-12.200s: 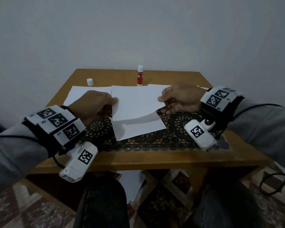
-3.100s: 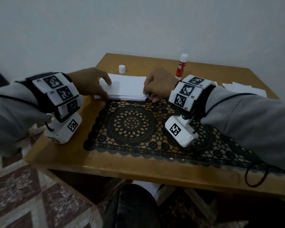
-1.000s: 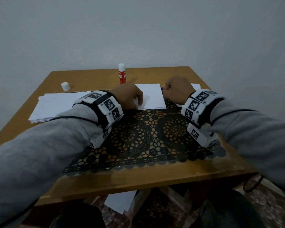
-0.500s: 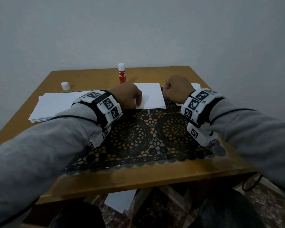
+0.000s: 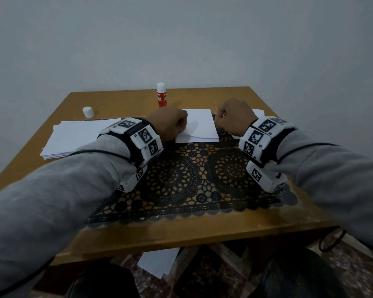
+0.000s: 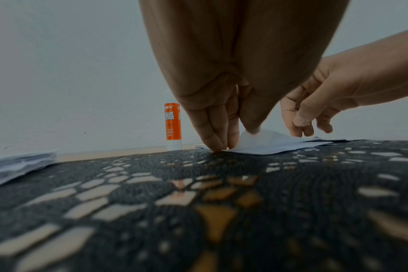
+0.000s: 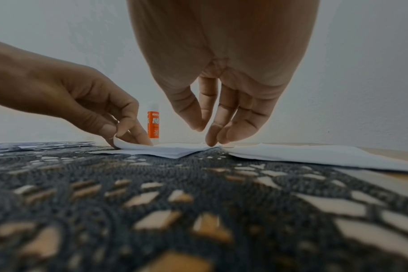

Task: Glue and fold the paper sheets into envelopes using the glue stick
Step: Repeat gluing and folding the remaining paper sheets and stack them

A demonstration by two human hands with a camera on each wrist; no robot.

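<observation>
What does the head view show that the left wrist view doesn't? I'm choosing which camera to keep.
Only the head view shows the loose white cap, the sheets on the floor and both wrist rigs. Only the left wrist view shows the left hand pinching up the folded sheet's edge. Both show the upright glue stick, the paper stack, the lace mat and the right hand.

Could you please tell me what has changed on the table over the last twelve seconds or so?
The large sheet both hands held open is now a small folded paper at the mat's far edge. The left hand pinches its left edge up; the right hand rests fingertips on its right side. The glue stick, cap and stack stayed put.
</observation>
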